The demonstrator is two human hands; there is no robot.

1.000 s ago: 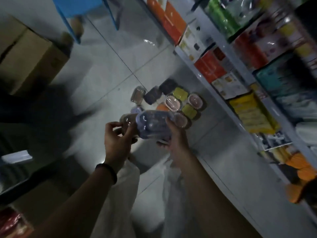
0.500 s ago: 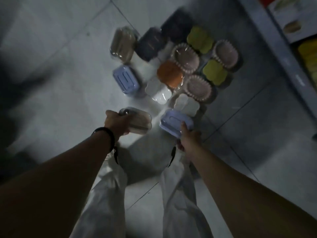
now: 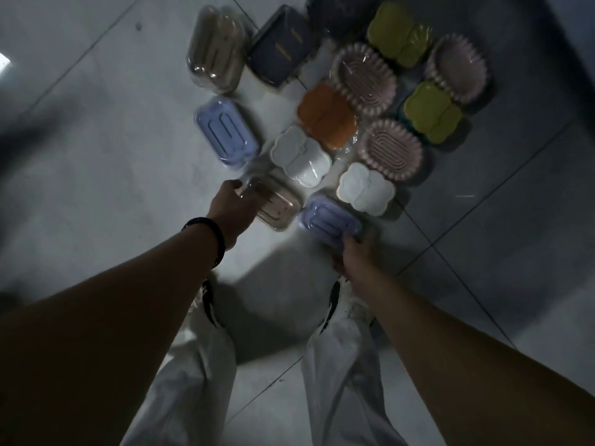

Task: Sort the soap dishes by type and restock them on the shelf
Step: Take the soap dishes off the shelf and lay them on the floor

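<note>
Several wrapped soap dishes lie grouped on the grey tile floor. My left hand [image 3: 230, 206] grips a beige dish [image 3: 277, 207] low at the near edge of the group. My right hand [image 3: 354, 252] holds a lilac dish [image 3: 328, 220] beside it, close to the floor. Another lilac dish [image 3: 227, 132] and another beige dish [image 3: 215, 57] lie further left. Two white dishes [image 3: 301, 156] [image 3: 367, 188], an orange one [image 3: 326, 115], pink scalloped ones [image 3: 389, 149] [image 3: 363, 78] [image 3: 457, 69], lime ones [image 3: 399, 35] [image 3: 433, 112] and a dark box [image 3: 280, 49] fill the rest.
My legs in white trousers [image 3: 193, 365] stand below the group. The base of a shelf unit [image 3: 573, 37] runs along the top right. Bare tile floor [image 3: 96, 156] stretches to the left.
The view has tilted down from the shelves to the floor. Both hands have lowered the beige and lilac dishes toward the group on the floor.
</note>
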